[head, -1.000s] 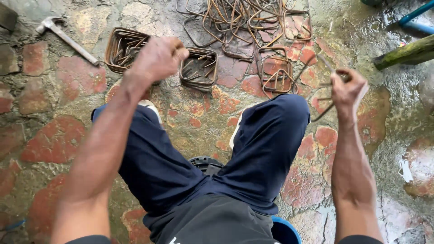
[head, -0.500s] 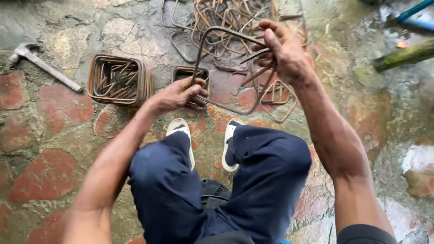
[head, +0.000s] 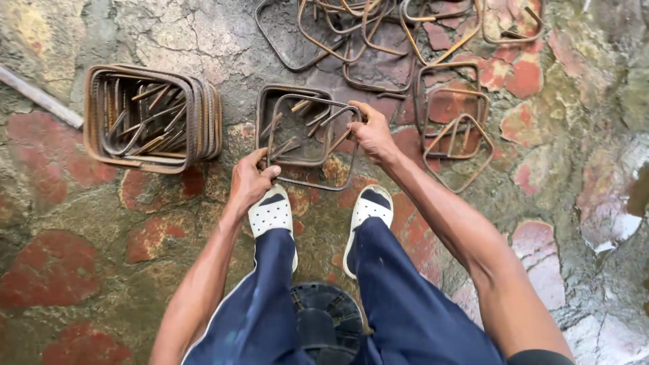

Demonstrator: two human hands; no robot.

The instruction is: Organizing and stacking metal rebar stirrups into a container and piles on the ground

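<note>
My left hand (head: 249, 181) grips the near-left corner of a rusty square rebar stirrup (head: 312, 182), and my right hand (head: 372, 132) holds its far-right corner. The stirrup is tilted over a small stack of similar stirrups (head: 292, 94) lying on the stone floor just beyond my white sandals (head: 271, 212). A taller stack of stirrups (head: 152, 115) sits to the left of it.
A loose pile of bent stirrups (head: 385, 34) spreads across the top of the view, with a few more (head: 453, 122) to the right. A long handle (head: 40, 98) lies at far left. A black round stool (head: 324, 324) is between my legs.
My right hand brought a stirrup down from the loose pile toward the small stack. My left hand shifted from the stack's edge to grip the stirrup's near corner.
</note>
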